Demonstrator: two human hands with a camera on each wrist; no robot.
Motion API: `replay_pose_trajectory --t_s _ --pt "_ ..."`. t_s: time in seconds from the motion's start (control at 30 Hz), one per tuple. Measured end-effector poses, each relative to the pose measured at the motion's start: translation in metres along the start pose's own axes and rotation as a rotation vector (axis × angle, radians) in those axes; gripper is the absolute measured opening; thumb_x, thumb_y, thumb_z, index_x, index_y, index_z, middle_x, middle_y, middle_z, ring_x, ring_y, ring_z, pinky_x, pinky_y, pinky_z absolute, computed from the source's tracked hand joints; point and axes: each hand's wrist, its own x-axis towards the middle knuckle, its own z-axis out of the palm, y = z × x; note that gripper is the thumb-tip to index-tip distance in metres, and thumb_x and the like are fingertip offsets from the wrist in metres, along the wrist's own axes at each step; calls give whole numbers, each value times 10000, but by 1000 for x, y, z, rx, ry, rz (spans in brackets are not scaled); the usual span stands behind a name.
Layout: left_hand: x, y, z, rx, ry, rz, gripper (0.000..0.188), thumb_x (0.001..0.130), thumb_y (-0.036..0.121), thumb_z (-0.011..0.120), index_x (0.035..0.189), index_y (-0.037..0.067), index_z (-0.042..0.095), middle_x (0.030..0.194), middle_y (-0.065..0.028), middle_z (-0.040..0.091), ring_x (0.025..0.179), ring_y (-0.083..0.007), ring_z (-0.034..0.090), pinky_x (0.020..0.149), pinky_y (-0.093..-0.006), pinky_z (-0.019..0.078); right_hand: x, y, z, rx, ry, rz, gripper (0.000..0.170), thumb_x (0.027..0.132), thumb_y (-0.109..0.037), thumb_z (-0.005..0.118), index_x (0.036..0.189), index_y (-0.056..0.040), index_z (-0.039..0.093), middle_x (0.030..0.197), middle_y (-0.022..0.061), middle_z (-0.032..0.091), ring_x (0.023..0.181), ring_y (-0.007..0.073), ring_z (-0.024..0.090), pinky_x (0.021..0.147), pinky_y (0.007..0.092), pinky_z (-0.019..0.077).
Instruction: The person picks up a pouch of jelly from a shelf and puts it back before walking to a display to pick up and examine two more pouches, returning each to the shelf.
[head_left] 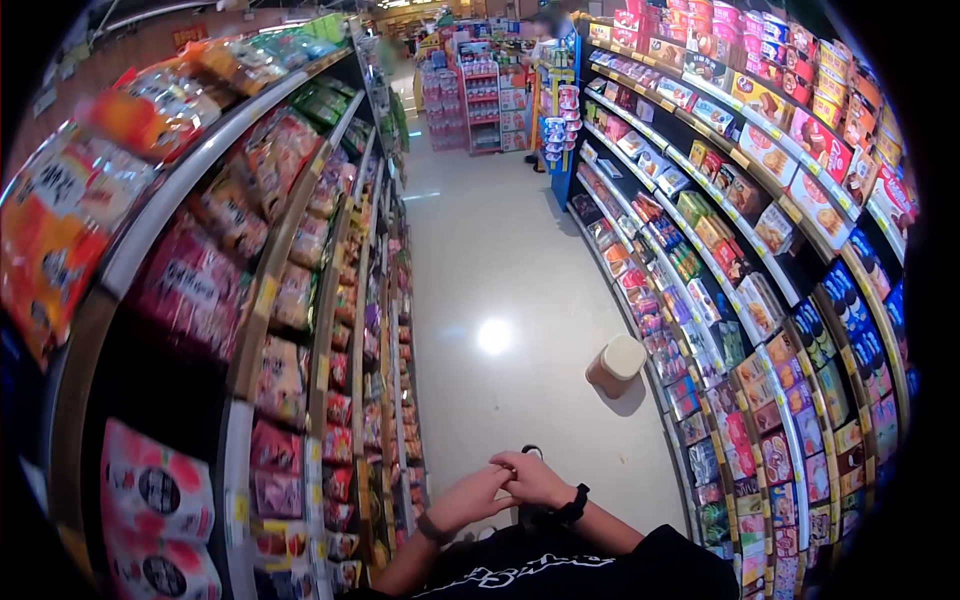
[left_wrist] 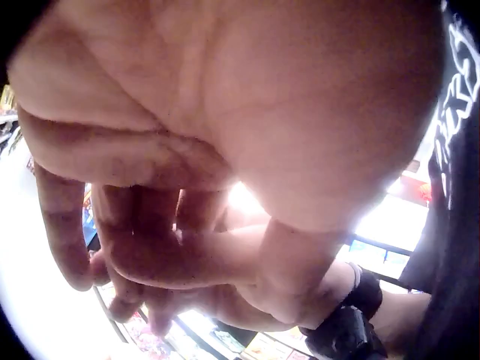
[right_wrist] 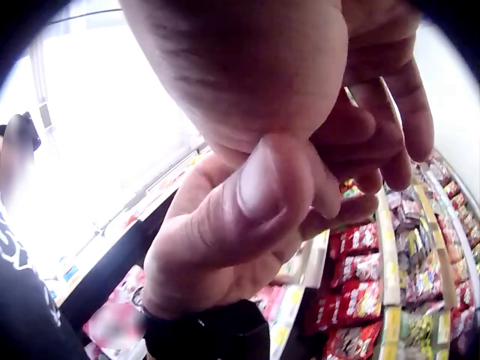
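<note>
My left hand (head_left: 478, 498) and right hand (head_left: 540, 480) meet in front of my body, the fingers overlapping loosely. No object shows in either hand. Close up in the left wrist view, the left palm (left_wrist: 202, 97) fills the top, its fingers hanging down beside the right thumb (left_wrist: 172, 262). The right wrist view has the left thumb (right_wrist: 277, 184) at the base of the right hand, whose fingers (right_wrist: 416, 112) droop loosely. A black watch (head_left: 573, 505) is on the right wrist, and a dark band (head_left: 434, 528) on the left.
Shop shelves line both sides of the aisle floor (head_left: 480, 270): snack bags (head_left: 195, 285) left, boxed sweets (head_left: 765, 100) right. A beige-topped stool-like block (head_left: 615, 365) stands on the floor near the right shelves. Farther off are a red rack (head_left: 481, 100) and a blue display (head_left: 562, 110).
</note>
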Motion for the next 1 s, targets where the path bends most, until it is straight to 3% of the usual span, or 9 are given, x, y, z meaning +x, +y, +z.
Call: replay_pose_trajectory --t_s 0.23,0.33,0.43,0.53,0.7,0.8,0.83,0.87,1.0 --pt "156 -106 -26 271 31 -284 504 935 416 650 1234 11 627 1209 -213 654 1138 -378 620 980 -447 484 106 110 -115 -166 -29 80 368 920 -256 659 1195 -13 634 1004 171 713 856 306 699 775 392 556" --pt "212 -147 -42 311 -233 -397 545 932 439 645 1257 3 618 1216 -229 650 1149 -387 616 985 -466 483 158 139 -161 -165 -67 86 409 927 -304 652 1215 -16 627 1059 172 714 902 318 702 812 408 559" --pt "255 -176 -68 262 -334 -474 537 940 438 631 1254 3 619 1240 -238 641 1159 -400 607 983 -471 483 220 153 -209 -205 -88 76 415 934 -306 642 1227 -14 615 1072 167 710 915 318 700 825 409 558" --pt "293 -192 -100 147 -36 -395 504 930 434 637 1151 -17 662 1112 -247 689 1083 -407 642 961 -465 496 277 172 -243 -194 -63 -20 415 936 -302 639 1236 -17 607 1068 165 709 914 317 697 822 410 558" --pt "385 -232 -151 82 216 -476 364 927 290 682 1135 -9 672 1061 -206 718 1007 -349 692 882 -403 543 373 207 -300 -138 -192 43 440 932 -313 666 1243 -11 590 1081 180 698 954 337 684 825 413 549" --pt "445 -284 -172 59 209 -438 358 930 297 678 1136 4 675 1058 -200 720 1004 -345 693 883 -403 543 427 244 -332 -222 -291 104 472 932 -330 662 1268 -11 571 1100 196 688 990 354 670 851 422 539" --pt "468 -294 -184 72 177 -445 359 934 303 672 1140 9 674 1065 -193 718 1006 -344 691 881 -404 543 444 249 -343 -195 -190 51 388 916 -311 626 1161 -13 588 984 220 682 924 405 659 803 463 531" --pt "491 -311 -193 57 146 -436 364 936 308 670 1144 9 671 1066 -192 717 1005 -344 690 879 -407 543 463 254 -359 -285 -311 168 537 930 -373 646 1309 -6 543 1158 218 666 1066 375 643 919 448 511" --pt "598 -349 -259 17 17 -341 375 958 326 640 1158 9 658 1077 -196 704 1005 -348 677 869 -423 535 537 282 -411 -381 -440 318 607 917 -384 645 1358 10 505 1242 250 627 1157 396 598 981 443 484"
